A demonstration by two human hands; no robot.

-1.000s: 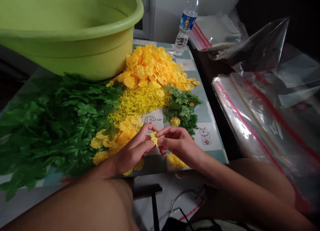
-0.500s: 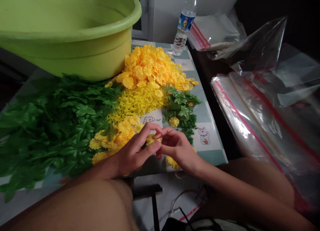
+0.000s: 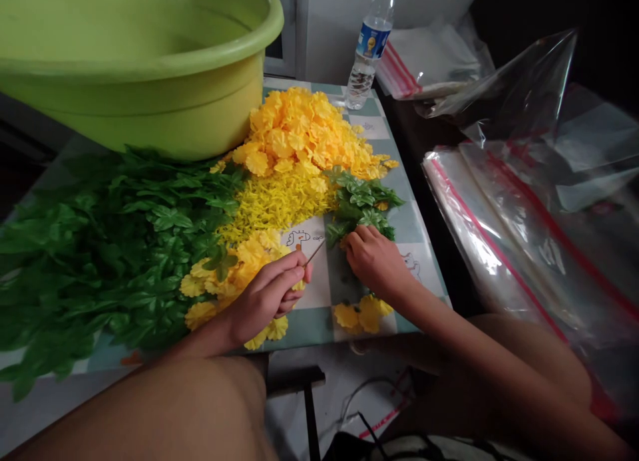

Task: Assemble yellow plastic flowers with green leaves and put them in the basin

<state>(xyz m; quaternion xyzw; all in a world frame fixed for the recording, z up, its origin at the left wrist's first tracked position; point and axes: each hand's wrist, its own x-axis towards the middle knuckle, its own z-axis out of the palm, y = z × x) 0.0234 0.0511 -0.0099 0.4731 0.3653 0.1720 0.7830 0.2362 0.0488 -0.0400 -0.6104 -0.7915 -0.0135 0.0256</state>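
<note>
My left hand (image 3: 272,289) is closed around a thin pointed stick (image 3: 315,249), whose tip slants up to the right. A bit of a yellow artificial flower (image 3: 299,285) shows beside its fingers. My right hand (image 3: 373,260) bends down at the small pile of green artificial leaves (image 3: 367,195), fingers curled together. Its fingertips are mostly hidden, with a speck of yellow-orange beside them. Loose yellow petals (image 3: 367,313) lie below it near the table edge. More yellow flowers (image 3: 249,265) lie just beyond my left hand.
A large green tub (image 3: 150,108) stands at the back left. Long green leaf sprays (image 3: 114,248) cover the left side. Orange-yellow petals (image 3: 299,132) and yellow sprigs (image 3: 279,205) are heaped mid-table. A water bottle (image 3: 367,62) stands behind; plastic bags (image 3: 499,228) lie at right.
My hands were together over a yellow flower and have parted. My right hand has gone up to the green pile, covering the single flower there. My left hand keeps the stick.
</note>
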